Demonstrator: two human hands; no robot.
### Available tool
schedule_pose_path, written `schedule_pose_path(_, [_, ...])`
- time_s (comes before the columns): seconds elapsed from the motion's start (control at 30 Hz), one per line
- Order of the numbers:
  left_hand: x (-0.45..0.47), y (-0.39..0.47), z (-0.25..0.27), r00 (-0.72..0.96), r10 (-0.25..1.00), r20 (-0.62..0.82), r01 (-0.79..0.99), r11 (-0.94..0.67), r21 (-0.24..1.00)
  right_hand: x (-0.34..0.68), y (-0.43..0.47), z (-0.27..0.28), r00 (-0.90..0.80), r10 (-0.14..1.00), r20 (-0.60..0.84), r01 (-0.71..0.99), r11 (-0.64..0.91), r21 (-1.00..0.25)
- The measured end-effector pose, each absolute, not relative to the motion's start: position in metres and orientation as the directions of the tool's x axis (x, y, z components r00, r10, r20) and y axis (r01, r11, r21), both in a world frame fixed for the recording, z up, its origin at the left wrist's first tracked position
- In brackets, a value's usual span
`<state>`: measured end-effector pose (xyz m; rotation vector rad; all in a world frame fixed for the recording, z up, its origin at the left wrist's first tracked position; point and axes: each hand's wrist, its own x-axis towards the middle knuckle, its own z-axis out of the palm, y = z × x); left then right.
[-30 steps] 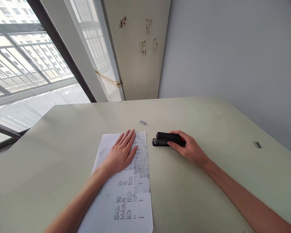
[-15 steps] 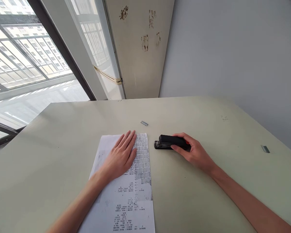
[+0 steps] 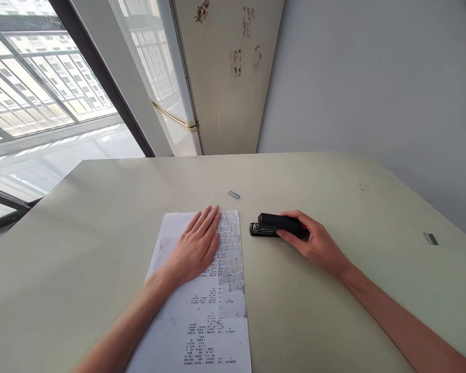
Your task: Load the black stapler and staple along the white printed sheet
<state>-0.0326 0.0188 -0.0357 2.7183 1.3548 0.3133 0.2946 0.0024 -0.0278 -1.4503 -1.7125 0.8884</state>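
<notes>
My left hand (image 3: 196,246) lies flat, fingers stretched out, on the upper part of a printed paper sheet (image 3: 213,342). Rows of staples (image 3: 231,248) cover the sheet's upper right side, just right of that hand. A black stapler (image 3: 281,223) rests on the table, its front end pointing left toward the paper's right edge with a gap between them. Around the stapler's rear half my right hand (image 3: 314,241) is closed, thumb on the near side and fingers over the far side. The underside of its grip is hidden.
The pale table (image 3: 101,228) carries a short staple strip (image 3: 233,195) beyond the paper and another strip piece (image 3: 431,238) at far right. Loose staples (image 3: 364,187) lie near the back right. Behind stand a fridge (image 3: 225,103), a grey wall (image 3: 373,77) and a window (image 3: 42,77).
The whole view has shifted slightly, as if the camera moved. Both hands, the paper and the stapler keep the same places relative to each other.
</notes>
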Motion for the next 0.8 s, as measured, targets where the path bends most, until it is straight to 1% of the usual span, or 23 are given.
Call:
schedule_pose_path(0.3, [-0.032, 0.019, -0.036, 0.576, 0.803, 0.153, 0.779, -0.596, 0.195, 0.294, 0.003, -0.032, -0.124, 0.987, 0.100, 0.497, 0.149, -0.855])
schedule_pose_path(0.47, [-0.039, 0.025, -0.028, 0.534, 0.837, 0.124, 0.791, -0.546, 0.277, 0.292, 0.004, -0.032, -0.111, 0.988, 0.112, 0.491, 0.152, -0.858])
schedule_pose_path(0.57, [-0.038, 0.039, -0.018, 0.482, 0.854, 0.196, 0.796, -0.520, 0.310, 0.292, 0.005, -0.031, -0.126, 0.985, 0.115, 0.473, 0.161, -0.866])
schedule_pose_path(0.67, [-0.027, 0.064, -0.010, 0.430, 0.858, 0.281, 0.812, -0.504, 0.296, 0.293, 0.005, -0.031, -0.135, 0.983, 0.122, 0.461, 0.171, -0.871])
schedule_pose_path(0.8, [-0.006, 0.103, -0.008, 0.430, 0.849, 0.307, 0.819, -0.510, 0.262, 0.293, 0.006, -0.030, -0.148, 0.979, 0.137, 0.439, 0.189, -0.879])
